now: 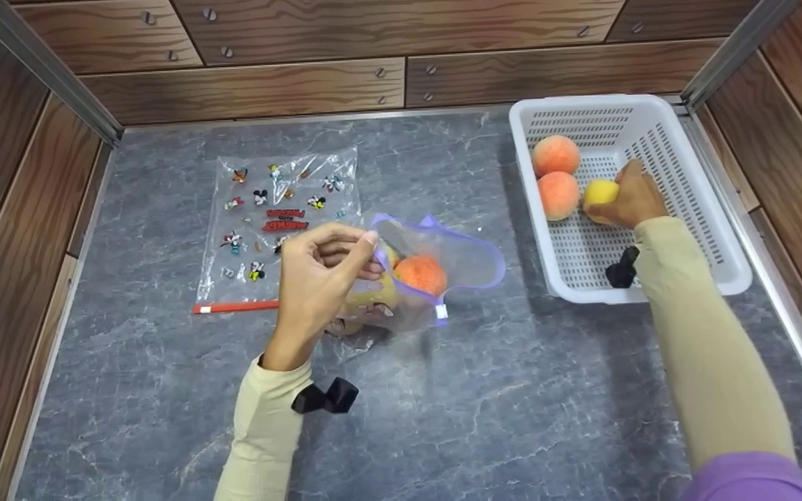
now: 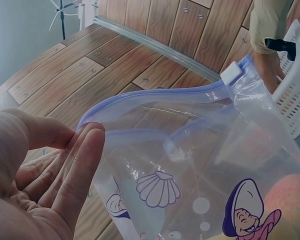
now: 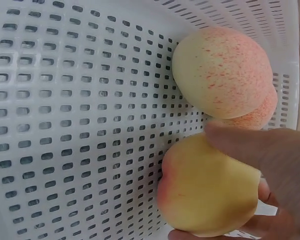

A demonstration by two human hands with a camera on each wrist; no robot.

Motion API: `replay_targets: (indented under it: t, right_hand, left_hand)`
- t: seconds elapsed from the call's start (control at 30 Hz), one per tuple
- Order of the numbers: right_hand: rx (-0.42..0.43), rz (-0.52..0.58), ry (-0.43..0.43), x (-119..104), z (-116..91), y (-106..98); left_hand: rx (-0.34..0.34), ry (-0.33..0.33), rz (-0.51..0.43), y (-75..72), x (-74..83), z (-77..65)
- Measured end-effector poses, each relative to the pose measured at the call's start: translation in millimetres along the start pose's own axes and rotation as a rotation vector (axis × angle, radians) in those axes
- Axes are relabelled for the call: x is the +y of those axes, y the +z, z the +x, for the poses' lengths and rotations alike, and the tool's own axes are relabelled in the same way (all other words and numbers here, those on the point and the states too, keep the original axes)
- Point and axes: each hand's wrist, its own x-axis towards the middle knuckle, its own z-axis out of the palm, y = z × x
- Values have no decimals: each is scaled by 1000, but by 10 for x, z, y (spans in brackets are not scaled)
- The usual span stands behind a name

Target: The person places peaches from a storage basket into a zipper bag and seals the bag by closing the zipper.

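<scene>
Right hand point(image 1: 634, 198) has thumb and fingers round the yellow fruit point(image 3: 205, 185), inside the white basket point(image 1: 738, 275) near the right edge of the desk point(image 1: 457, 431), just beside two peaches point(image 1: 556, 154) at the basket's left wall; left hand point(image 1: 314, 278) pinches the purple-rimmed bag point(image 1: 470, 261) above mid-desk; imo lift straight up to clear the basket's rim, and pinch firmly, since that floppy mouth could easily sag closed.

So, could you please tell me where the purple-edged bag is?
In the head view, the purple-edged bag is near the centre, pinched by the left hand, left of the white basket and right of the flat bag.
</scene>
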Motion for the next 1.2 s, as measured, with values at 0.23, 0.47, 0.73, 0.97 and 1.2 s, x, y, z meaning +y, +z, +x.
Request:
replay_targets:
  t: [0.23, 0.47, 0.73, 0.97, 1.2]
  right_hand:
    - [34, 47, 41, -7, -65, -73]
    - [177, 166, 47, -215, -157, -266]
    - [328, 390, -22, -580, -396, -413]
    - [338, 764, -182, -898, -697, -402]
    - [227, 1180, -361, -1167, -973, -338]
  left_hand:
    - [-4, -5, 1, 12, 0, -4]
    - [5, 4, 5, -2, -1, -7]
    - [15, -12, 6, 6, 14, -3]
    - [11, -12, -9, 20, 1, -1]
    - [10, -2, -11, 27, -9, -1]
